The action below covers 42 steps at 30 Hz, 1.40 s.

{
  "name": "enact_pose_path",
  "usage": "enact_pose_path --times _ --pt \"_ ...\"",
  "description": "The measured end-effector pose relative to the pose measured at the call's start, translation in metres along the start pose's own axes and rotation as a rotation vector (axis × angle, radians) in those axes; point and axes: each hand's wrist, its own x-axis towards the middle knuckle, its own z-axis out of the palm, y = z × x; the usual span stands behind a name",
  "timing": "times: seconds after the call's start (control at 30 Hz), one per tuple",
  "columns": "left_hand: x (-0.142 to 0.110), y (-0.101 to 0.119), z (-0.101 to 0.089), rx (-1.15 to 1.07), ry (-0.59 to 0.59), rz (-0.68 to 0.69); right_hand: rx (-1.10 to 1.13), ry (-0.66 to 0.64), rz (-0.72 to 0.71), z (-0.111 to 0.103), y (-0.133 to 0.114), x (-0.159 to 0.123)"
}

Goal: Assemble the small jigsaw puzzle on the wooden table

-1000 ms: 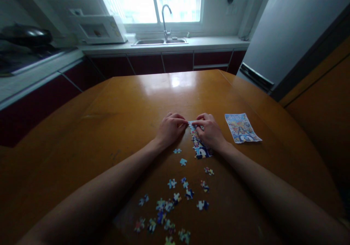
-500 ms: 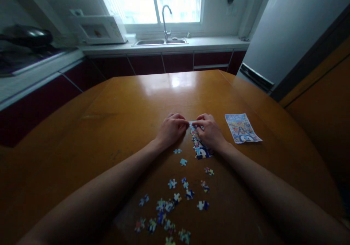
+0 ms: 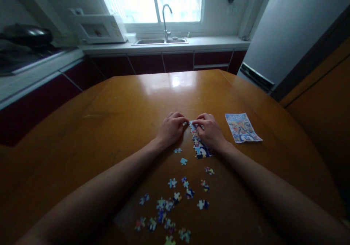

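While two bare forearms reach in from the lower corners, both hands meet near the middle of a glossy, orange-brown wooden table [image 3: 131, 106]. Between them lies a partly assembled jigsaw puzzle [image 3: 202, 152], a narrow strip printed with small colourful figures, its nearer end showing dark blue, light blue and white. The left hand [image 3: 171, 129] is just beside the puzzle's far left corner, thumb and fingers pinched on a small puzzle piece [image 3: 186, 123] that is mostly hidden. The right hand [image 3: 209, 131] rests over the puzzle's right side, fingers bent; whether it grips anything underneath, I cannot tell.

Nearer the viewer, a plain light-blue piece [image 3: 183, 161] lies just below the puzzle's left edge, and many multicoloured loose pieces [image 3: 160, 203] are scattered between the forearms, some touching. To the right of the right hand, apart from it, a printed picture sheet [image 3: 242, 129] lies flat. Beyond the table are a sink [image 3: 150, 41] with a curved faucet [image 3: 165, 19], a white microwave [image 3: 101, 30] and a bright window [image 3: 177, 0].
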Motion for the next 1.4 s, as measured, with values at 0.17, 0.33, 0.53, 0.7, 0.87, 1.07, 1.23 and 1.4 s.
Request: enact_pose_path --times 0.17,0.33,0.53,0.7,0.87,1.07,1.23,1.4 --pt "-0.0001 0.0004 -0.0001 0.003 -0.01 0.001 -0.004 -0.005 -0.002 -0.0004 -0.0007 0.0005" --pt "0.0002 -0.0002 0.0011 -0.011 0.014 -0.037 -0.007 -0.003 -0.007 0.0 -0.0009 0.0009" --pt "-0.0004 -0.0015 0.0015 -0.004 -0.009 -0.019 -0.002 -0.002 -0.003 0.0011 0.0005 0.0013" --pt "-0.0005 -0.0014 0.0009 -0.002 -0.017 -0.016 0.001 0.0 -0.009 0.0011 0.0012 0.0012" --pt "-0.0003 -0.0025 0.0015 -0.015 -0.017 -0.01 0.009 0.008 -0.014 0.001 0.0008 0.0007" --pt "-0.0002 -0.003 0.002 -0.034 -0.03 -0.023 0.007 0.013 -0.021 0.001 0.0006 0.0004" --pt "-0.0003 -0.0027 0.0019 -0.035 -0.024 -0.034 0.001 0.009 -0.017 0.001 0.0007 0.0004" --pt "-0.0011 -0.0031 0.0024 -0.004 -0.041 -0.002 0.001 0.004 -0.008 0.0006 -0.0001 0.0009"
